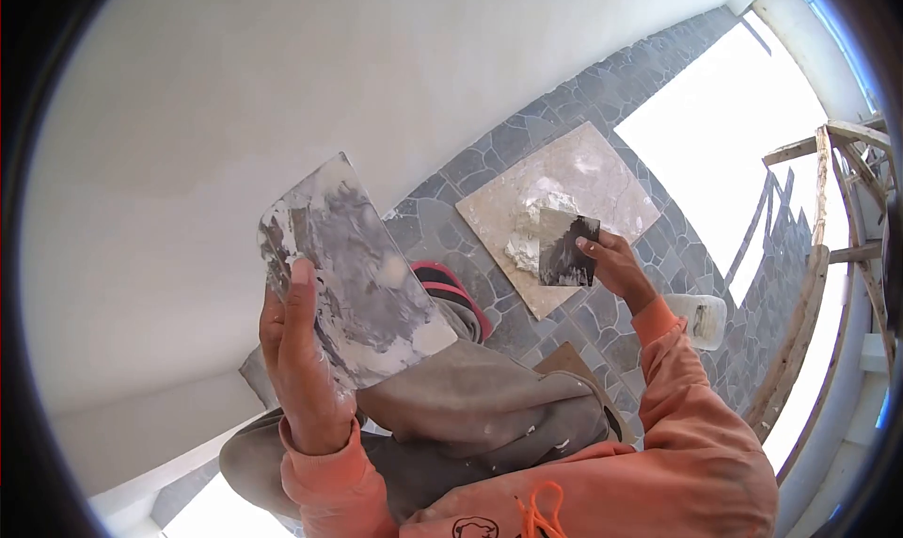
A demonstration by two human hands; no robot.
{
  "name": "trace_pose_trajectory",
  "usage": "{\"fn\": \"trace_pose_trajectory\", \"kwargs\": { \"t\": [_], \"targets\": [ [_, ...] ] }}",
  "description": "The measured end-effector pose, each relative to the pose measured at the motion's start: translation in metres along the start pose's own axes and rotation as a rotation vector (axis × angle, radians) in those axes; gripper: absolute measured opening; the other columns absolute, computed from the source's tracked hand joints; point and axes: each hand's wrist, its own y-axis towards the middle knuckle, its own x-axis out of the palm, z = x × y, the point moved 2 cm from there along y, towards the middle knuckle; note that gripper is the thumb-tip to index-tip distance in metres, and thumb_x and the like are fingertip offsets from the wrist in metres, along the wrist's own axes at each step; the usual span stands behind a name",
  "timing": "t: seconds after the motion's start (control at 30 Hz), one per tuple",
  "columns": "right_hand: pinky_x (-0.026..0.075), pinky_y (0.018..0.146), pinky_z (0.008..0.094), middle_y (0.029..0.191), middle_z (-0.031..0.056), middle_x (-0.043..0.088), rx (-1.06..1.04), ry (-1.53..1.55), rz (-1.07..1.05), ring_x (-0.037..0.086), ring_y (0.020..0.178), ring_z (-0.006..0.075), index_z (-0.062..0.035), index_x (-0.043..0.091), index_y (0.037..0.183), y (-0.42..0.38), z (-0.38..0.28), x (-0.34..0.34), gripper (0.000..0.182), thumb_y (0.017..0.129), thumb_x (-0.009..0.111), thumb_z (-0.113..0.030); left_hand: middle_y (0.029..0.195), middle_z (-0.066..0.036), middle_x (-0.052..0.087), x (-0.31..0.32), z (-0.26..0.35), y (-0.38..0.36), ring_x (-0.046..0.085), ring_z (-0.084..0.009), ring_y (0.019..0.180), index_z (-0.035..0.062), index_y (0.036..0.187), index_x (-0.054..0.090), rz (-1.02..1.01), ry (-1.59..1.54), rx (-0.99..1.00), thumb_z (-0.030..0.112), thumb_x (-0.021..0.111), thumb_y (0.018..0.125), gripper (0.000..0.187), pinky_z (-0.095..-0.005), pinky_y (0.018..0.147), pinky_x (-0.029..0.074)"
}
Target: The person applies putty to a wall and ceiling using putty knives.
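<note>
My left hand (306,359) grips a plaster-smeared rectangular board (353,265) by its near left edge, thumb on the face. The board is tilted up close to the wall. In my right hand (613,263) is a dark, flat putty knife blade (567,248), with white smears on it and my thumb pressed on its right side. It is held over a beige tile slab (602,176) on the floor. A heap of white plaster (523,242) lies on the slab, partly hidden behind the blade.
A white wall (282,77) rises along the left. Grey stone-pattern flooring (668,68) runs below. A whitish plastic container (698,320) stands right of my right wrist. A wooden frame (800,331) leans at far right. My bent legs (480,397) are below the board.
</note>
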Motion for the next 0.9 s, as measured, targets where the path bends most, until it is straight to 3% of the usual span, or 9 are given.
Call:
{"fn": "trace_pose_trajectory", "kwargs": {
  "t": [0.03,0.1,0.23,0.33,0.4,0.43,0.57,0.7,0.9],
  "targets": [
    [0.051,0.085,0.0348,0.104,0.0072,0.067,-0.022,0.223,-0.027,0.064,0.096,0.0169,0.0045,0.062,0.116,-0.011,-0.017,0.013,0.029,0.094,0.06,-0.013,0.108,-0.003,0.066,0.006,-0.009,-0.003,0.061,-0.0091,0.094,0.0008,0.126,0.059,-0.021,-0.007,-0.049,0.022,0.06,0.099,0.034,-0.0261,0.083,0.05],
    [0.05,0.089,0.0355,0.109,0.0093,0.065,-0.085,0.297,-0.056,0.063,0.099,0.0192,0.0062,0.059,0.119,-0.032,-0.056,0.036,0.031,0.093,0.06,-0.009,0.104,-0.001,0.065,0.001,-0.031,-0.006,0.06,-0.0072,0.092,0.0008,0.123,0.06,-0.048,0.141,-0.077,0.021,0.06,0.099,0.032,-0.0255,0.08,0.05],
    [0.05,0.094,0.0399,0.114,0.0155,0.064,-0.342,0.281,-0.235,0.063,0.103,0.0236,0.0065,0.057,0.122,-0.074,-0.114,0.079,0.03,0.094,0.057,-0.006,0.102,-0.003,0.065,0.011,-0.039,-0.021,0.062,-0.0088,0.087,0.0002,0.121,0.059,-0.104,-0.012,-0.211,0.02,0.057,0.1,0.029,-0.026,0.076,0.052],
    [0.047,0.1,0.045,0.122,0.0217,0.062,-0.937,-0.425,-0.121,0.062,0.112,0.0317,0.0055,0.055,0.126,-0.112,-0.16,0.114,0.032,0.095,0.052,-0.003,0.106,-0.008,0.066,0.006,-0.05,-0.03,0.066,-0.0141,0.092,-0.0012,0.124,0.057,-0.123,-0.098,-0.297,0.021,0.054,0.101,0.031,-0.0295,0.079,0.055],
    [0.043,0.105,0.0484,0.131,0.0264,0.057,-1.299,-0.463,-0.393,0.058,0.121,0.038,0.0021,0.055,0.131,-0.112,-0.175,0.136,0.036,0.097,0.055,-0.009,0.114,-0.013,0.067,0.004,-0.056,-0.033,0.069,-0.0212,0.098,-0.0025,0.127,0.055,-0.155,-0.125,-0.375,0.023,0.052,0.102,0.035,-0.034,0.083,0.058],
    [0.039,0.109,0.0498,0.137,0.0232,0.054,-1.319,-0.494,-0.49,0.055,0.127,0.0381,-0.0023,0.054,0.135,-0.12,-0.183,0.146,0.042,0.095,0.057,-0.015,0.112,-0.014,0.067,0.003,-0.06,-0.035,0.069,-0.0211,0.097,-0.0026,0.126,0.055,-0.178,-0.171,-0.38,0.024,0.05,0.103,0.036,-0.0338,0.081,0.058],
    [0.038,0.113,0.0499,0.143,0.015,0.051,-1.385,-0.881,-0.6,0.05,0.133,0.0306,-0.0072,0.052,0.137,-0.121,-0.177,0.162,0.042,0.096,0.051,-0.013,0.108,-0.014,0.068,0.005,-0.047,-0.044,0.069,-0.0208,0.093,-0.0032,0.125,0.055,-0.189,-0.37,-0.472,0.023,0.051,0.102,0.035,-0.033,0.077,0.058],
    [0.037,0.114,0.0487,0.143,0.0135,0.052,-1.373,-0.989,-0.658,0.049,0.133,0.0301,-0.0084,0.052,0.138,-0.115,-0.169,0.159,0.043,0.095,0.052,-0.014,0.104,-0.008,0.067,-0.002,-0.046,-0.04,0.066,-0.0133,0.088,-0.0014,0.122,0.057,-0.185,-0.172,-0.365,0.021,0.056,0.101,0.031,-0.0281,0.076,0.054],
    [0.035,0.117,0.0468,0.144,0.0118,0.051,-1.337,-1.053,-0.646,0.046,0.136,0.0293,-0.0098,0.051,0.14,-0.1,-0.165,0.141,0.045,0.095,0.051,-0.013,0.107,-0.006,0.066,0.004,-0.056,-0.037,0.063,-0.011,0.089,-0.001,0.12,0.059,-0.086,-0.155,-0.31,0.02,0.059,0.099,0.029,-0.0276,0.075,0.053]
  ]
}}
